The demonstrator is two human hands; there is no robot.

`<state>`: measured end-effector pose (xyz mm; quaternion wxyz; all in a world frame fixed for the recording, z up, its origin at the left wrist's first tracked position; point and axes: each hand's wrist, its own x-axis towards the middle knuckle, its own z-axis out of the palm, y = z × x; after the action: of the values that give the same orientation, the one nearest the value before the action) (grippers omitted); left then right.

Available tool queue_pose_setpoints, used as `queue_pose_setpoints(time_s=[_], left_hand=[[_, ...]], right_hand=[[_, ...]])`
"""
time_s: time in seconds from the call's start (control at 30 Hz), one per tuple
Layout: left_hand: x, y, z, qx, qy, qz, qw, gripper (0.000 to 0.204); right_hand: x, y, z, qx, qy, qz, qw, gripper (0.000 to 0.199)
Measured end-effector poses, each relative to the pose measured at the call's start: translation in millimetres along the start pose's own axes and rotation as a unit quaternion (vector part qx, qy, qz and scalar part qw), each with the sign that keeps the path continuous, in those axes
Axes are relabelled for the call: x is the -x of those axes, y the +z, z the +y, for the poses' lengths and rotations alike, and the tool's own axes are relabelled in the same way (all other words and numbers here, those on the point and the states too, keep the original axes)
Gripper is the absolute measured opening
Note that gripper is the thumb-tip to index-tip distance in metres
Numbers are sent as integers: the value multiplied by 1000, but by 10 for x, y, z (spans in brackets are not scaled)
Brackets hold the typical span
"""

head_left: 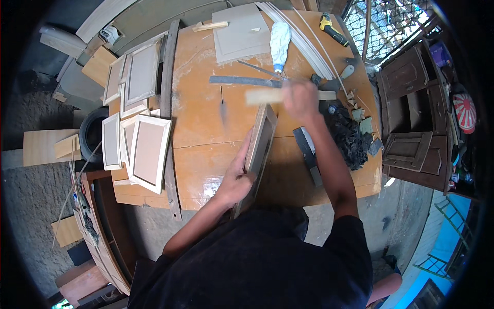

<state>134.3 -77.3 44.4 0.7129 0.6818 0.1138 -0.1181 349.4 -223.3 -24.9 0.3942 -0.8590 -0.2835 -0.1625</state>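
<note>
Remotely, I see the left hand point(237, 181) clasping a tan rectangular wooden frame point(256, 143) edge-up over the brown wooden table point(195, 116), long axis leading away toward the right hand point(302, 99), closed round a pale straight bar point(262, 97).

The bench point(193, 159) is orange-brown with pale scuffs. The held frame point(257, 138) is tan; frames point(164, 156) at left are cream around grey-beige panels point(146, 152). The far drill point(334, 32) is yellow and black, the bottle point(279, 45) whitish, blue-tipped.
</note>
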Motion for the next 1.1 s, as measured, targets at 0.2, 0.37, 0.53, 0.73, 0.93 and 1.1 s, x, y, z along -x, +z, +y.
queue_pose_setpoints(time_s=[0.2, 0.37, 0.53, 0.73, 0.93, 1.1], left_hand=[[-7, 3, -17, -52, 56, -43, 996, 101], [-14, 0, -27, -48, 45, -51, 997, 101], [-67, 48, -16, -80, 73, -55, 993, 99], [-67, 78, 19, -100, 49, -50, 993, 98], [-26, 68, -45, -100, 46, -42, 993, 97], [-50, 59, -45, -77, 23, -40, 996, 97]], right_hand=[[-152, -131, 188, 156, 23, 10, 987, 39], [-117, -497, 67, 61, 122, 3, 991, 43], [117, -318, -297, -74, 29, 20, 997, 37], [160, -156, -157, -40, 68, 11, 997, 34], [171, -195, -106, -11, 24, 31, 999, 27], [171, -137, -207, -20, -87, 28, 996, 25]])
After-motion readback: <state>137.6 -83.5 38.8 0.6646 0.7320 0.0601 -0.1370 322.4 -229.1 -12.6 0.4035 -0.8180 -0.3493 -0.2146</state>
